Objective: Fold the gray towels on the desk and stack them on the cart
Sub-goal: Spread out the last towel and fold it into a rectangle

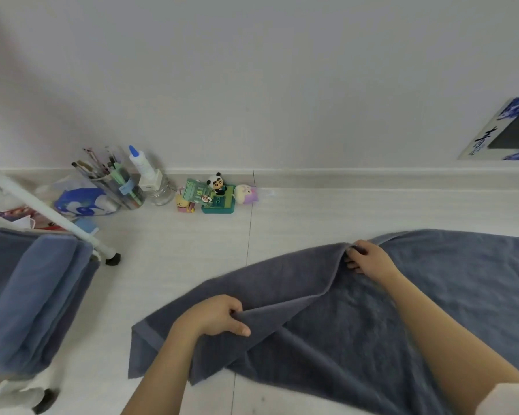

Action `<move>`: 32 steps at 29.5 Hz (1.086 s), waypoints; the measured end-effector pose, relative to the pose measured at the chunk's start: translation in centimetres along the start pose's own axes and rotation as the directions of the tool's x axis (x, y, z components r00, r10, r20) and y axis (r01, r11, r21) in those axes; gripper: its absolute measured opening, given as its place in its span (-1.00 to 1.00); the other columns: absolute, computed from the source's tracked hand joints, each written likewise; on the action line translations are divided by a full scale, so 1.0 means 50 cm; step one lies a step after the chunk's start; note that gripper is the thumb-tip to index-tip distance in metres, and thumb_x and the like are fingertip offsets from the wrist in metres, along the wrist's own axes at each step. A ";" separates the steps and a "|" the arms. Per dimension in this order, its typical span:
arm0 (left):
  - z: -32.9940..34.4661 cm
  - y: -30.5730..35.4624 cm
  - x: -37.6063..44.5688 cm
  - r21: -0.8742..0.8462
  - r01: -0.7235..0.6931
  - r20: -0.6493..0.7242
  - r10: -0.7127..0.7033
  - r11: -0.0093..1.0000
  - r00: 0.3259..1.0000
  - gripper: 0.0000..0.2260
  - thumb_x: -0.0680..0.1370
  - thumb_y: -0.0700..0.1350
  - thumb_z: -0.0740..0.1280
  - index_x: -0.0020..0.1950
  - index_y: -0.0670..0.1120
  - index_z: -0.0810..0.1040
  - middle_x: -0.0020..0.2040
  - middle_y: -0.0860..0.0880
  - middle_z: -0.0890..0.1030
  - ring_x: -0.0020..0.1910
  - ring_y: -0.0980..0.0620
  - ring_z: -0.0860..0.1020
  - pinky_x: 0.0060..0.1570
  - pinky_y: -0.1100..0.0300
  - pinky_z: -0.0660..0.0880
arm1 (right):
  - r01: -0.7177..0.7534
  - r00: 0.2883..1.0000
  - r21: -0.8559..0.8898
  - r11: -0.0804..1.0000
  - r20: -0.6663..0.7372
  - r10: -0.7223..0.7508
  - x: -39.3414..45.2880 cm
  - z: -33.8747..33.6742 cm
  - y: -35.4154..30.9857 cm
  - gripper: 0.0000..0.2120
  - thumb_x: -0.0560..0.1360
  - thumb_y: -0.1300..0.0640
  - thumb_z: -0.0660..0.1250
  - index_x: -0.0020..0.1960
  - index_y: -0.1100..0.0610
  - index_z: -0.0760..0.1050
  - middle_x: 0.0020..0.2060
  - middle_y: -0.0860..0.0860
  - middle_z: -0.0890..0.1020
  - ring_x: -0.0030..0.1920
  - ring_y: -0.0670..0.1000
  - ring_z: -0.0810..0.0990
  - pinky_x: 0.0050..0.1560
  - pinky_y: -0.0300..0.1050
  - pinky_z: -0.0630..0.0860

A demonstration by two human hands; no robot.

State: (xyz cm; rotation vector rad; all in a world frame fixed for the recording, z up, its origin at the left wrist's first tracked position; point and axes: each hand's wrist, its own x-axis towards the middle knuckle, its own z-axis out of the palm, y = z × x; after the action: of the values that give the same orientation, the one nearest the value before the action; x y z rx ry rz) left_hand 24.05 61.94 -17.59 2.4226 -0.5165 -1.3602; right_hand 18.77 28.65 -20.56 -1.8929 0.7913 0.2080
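Lying spread across the near right part of the desk (312,211), the gray towel (432,295) was found with its long axis running left to right, its right end passing out of view. A raised fold edge ran diagonally from the near left toward the far right, and it was pinched at both ends. The left hand (219,316) was observed at the nearer, left end of that edge, the cloth gripped between thumb and curled fingers. The right hand (369,259) was observed at the farther end, its fingers curled round the bunched edge. The left portion of the towel, with its hemmed corner, lay flat on the desk just left of the left hand; the larger portion extended right of both hands. The left hand was judged nearer to that free end, so the carrying of the lifted edge across the long axis would appear to depend on both hands travelling together.

Folded towels (33,295) were noted stacked on the cart (42,211) at the left, well apart from the towel in hand. Along the far wall, a pen holder (117,184), a glass jar (159,190) and small toy figures (216,193) were recorded. A framed picture (504,136) stood at the far right.
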 end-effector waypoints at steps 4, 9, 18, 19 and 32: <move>-0.135 0.005 -0.014 0.092 0.068 -0.342 -0.032 0.993 0.939 -0.78 0.42 0.03 0.46 -0.18 0.01 0.45 -0.15 0.00 0.52 -0.10 -0.01 0.50 -0.18 0.18 0.32 | 0.044 0.993 0.008 0.999 -0.114 -0.042 0.011 -0.028 -0.050 -0.84 0.57 0.18 0.24 -0.16 0.21 0.48 -0.39 0.08 0.56 -0.59 -0.22 0.51 -0.48 -0.39 0.41; -0.204 0.016 0.050 0.176 0.276 -0.922 0.060 0.945 0.382 -0.77 0.53 -0.14 0.31 0.17 -0.12 0.50 0.19 -0.16 0.52 0.22 -0.18 0.41 0.32 -0.05 0.14 | 0.168 0.981 0.094 0.981 -0.109 -0.158 0.016 0.001 -0.088 -0.61 0.54 0.13 0.30 0.35 0.08 0.35 0.11 -0.03 0.53 0.16 -0.07 0.50 0.14 -0.19 0.36; 0.023 -0.019 0.067 0.025 0.153 -0.846 -0.061 0.988 0.530 -0.74 0.52 -0.10 0.34 0.18 -0.14 0.53 0.21 -0.19 0.45 0.20 -0.21 0.40 0.19 -0.07 0.27 | 0.395 0.918 -0.384 0.835 0.188 -0.348 -0.090 0.100 -0.005 -0.78 0.51 0.15 0.33 0.15 0.09 0.59 0.00 0.01 0.66 0.00 -0.04 0.59 0.15 -0.18 0.47; 0.051 -0.032 0.057 -0.013 0.171 -0.826 -0.107 0.985 0.553 -0.71 0.55 -0.05 0.30 0.22 -0.14 0.49 0.24 -0.19 0.44 0.21 -0.20 0.39 0.20 -0.07 0.28 | 0.438 0.899 -0.407 0.802 0.189 -0.395 -0.109 0.113 0.008 -0.78 0.50 0.10 0.32 0.12 0.06 0.61 0.00 0.00 0.66 0.01 -0.02 0.59 0.18 -0.13 0.45; 0.203 -0.176 -0.037 0.001 0.434 -0.590 -0.350 0.901 0.728 -0.39 0.56 0.32 -0.15 0.51 0.15 -0.32 0.54 -0.06 -0.34 0.51 -0.16 -0.30 0.40 -0.27 -0.29 | 0.539 0.816 -0.807 0.241 0.429 -0.387 -0.255 0.241 0.154 -0.41 0.56 -0.32 -0.10 0.52 -0.09 0.07 0.43 0.06 0.34 0.48 0.17 0.06 0.37 0.10 -0.04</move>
State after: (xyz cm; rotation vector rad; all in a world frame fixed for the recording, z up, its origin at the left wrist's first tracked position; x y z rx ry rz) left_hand 15.79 69.59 -25.12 2.9932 0.0801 -0.6280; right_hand 6.71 42.60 -25.82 -3.0499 -0.1764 0.4622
